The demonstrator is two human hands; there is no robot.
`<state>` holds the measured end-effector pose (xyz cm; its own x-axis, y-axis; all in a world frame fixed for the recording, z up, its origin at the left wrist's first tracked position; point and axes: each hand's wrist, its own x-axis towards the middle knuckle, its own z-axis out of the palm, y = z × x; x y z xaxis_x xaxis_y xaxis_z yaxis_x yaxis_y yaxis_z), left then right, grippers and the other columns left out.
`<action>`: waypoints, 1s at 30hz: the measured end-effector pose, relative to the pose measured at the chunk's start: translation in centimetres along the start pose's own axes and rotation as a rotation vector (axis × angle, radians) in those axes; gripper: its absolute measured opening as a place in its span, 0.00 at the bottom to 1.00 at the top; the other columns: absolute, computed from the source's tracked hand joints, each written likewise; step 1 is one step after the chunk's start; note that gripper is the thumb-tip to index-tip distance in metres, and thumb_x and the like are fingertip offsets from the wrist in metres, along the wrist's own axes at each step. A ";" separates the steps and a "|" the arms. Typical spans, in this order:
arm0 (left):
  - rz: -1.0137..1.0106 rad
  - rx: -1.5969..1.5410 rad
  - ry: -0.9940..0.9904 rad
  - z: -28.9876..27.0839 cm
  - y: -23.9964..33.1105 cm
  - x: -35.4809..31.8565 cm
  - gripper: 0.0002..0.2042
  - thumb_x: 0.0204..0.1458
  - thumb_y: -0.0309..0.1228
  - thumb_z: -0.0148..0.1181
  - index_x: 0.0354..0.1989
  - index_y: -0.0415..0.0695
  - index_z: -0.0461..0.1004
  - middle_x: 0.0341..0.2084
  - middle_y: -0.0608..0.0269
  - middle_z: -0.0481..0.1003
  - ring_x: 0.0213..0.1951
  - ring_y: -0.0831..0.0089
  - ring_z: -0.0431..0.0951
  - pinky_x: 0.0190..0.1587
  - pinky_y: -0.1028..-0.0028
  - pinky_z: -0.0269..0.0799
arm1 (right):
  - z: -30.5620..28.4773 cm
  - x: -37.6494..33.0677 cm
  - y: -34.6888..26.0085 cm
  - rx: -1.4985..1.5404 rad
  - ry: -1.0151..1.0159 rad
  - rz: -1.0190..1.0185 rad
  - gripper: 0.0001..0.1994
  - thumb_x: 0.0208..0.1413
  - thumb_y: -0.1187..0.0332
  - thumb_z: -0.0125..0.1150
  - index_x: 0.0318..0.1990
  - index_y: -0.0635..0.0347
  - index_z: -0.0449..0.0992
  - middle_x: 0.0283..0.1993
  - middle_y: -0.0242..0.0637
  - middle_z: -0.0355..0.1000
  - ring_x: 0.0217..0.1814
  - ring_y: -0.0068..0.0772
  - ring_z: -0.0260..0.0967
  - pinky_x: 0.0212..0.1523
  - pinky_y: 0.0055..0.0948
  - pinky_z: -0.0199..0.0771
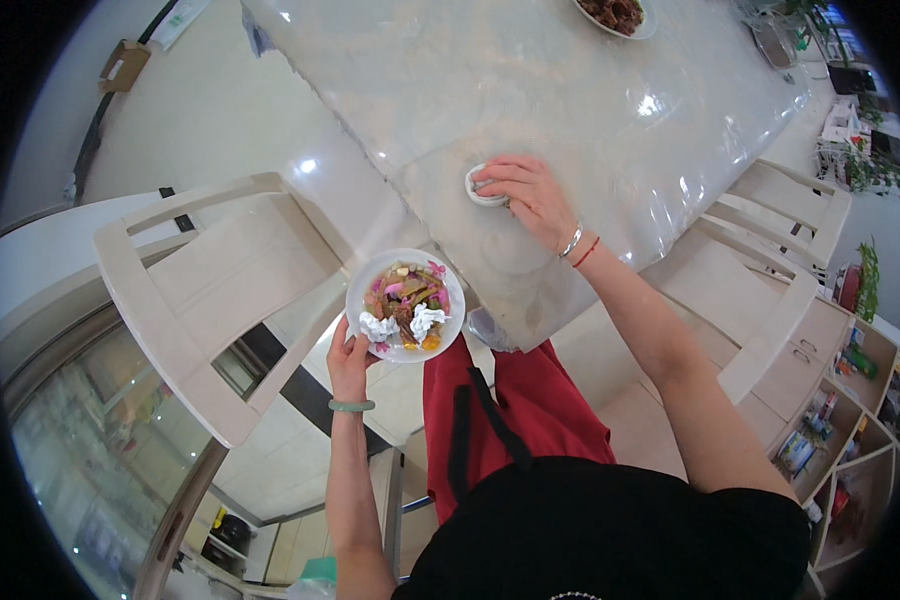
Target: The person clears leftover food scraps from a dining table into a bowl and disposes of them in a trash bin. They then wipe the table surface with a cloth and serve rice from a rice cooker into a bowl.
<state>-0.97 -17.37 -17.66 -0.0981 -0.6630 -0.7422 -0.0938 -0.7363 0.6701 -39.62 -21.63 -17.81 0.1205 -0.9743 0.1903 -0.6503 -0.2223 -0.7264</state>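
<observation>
As the left hand (350, 357) stands: fingers closed on a rim, gripping a round white plate (456, 315) by its lower left side; we count this hold as secure.
Plate, place: held in the air just off the table's left edge, beside the near corner, food side up and roughly level.
Plate, contents: mixed food scraps (407, 290), green, brown and pink, with two crumpled white tissues (428, 320) on top; we see nothing hanging over the rim.
Right hand (530, 195): fingers bent over a small round white dish (473, 182), touching it; we cannot tell whether they pinch it or merely rest there.
Small dish, place: at the surface inward from the left edge, toward the near corner; whether it is lifted we cannot tell.
Table (610, 130): pale top under a glossy clear sheet.
Serving dish (642, 27): white, with dark brown food (615, 12), far from the near corner and cut off by the view; neither hand is near it.
Done, in our judgement: the scraps and tissues are together on one plate, and that plate is clear of the surface.
Left, in our judgement: the small dish is not yet clear of the table, and the serving dish remains untouched.
</observation>
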 end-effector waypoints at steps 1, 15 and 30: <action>-0.003 0.008 0.002 -0.1 -0.2 0.3 0.24 0.60 0.25 0.49 0.66 0.41 0.56 0.38 0.55 0.77 0.36 0.71 0.79 0.36 0.72 0.80 | 0.2 -0.5 -0.5 0.009 -0.001 0.026 0.18 0.43 0.81 0.46 0.39 0.54 0.77 0.54 0.26 0.72 0.62 0.34 0.61 0.62 0.36 0.56; 0.037 0.053 -0.117 -1.4 -1.9 4.3 0.23 0.59 0.24 0.48 0.64 0.41 0.58 0.34 0.59 0.77 0.33 0.74 0.79 0.34 0.73 0.81 | -1.0 -2.5 0.8 -0.190 0.372 0.253 0.20 0.46 0.79 0.43 0.46 0.58 0.77 0.58 0.31 0.69 0.63 0.40 0.59 0.65 0.36 0.54; 0.078 0.019 -0.168 -1.3 -2.1 5.2 0.23 0.60 0.24 0.48 0.65 0.43 0.57 0.33 0.59 0.76 0.32 0.75 0.78 0.32 0.74 0.79 | 5.5 -3.7 -7.0 -0.194 0.333 0.275 0.18 0.46 0.78 0.44 0.42 0.54 0.78 0.54 0.30 0.72 0.61 0.38 0.62 0.62 0.37 0.56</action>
<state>0.01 -19.46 -22.98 -0.2701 -0.6846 -0.6770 -0.0980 -0.6800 0.7267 -31.36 -16.70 -17.04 -0.3026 -0.9244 0.2321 -0.7560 0.0845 -0.6491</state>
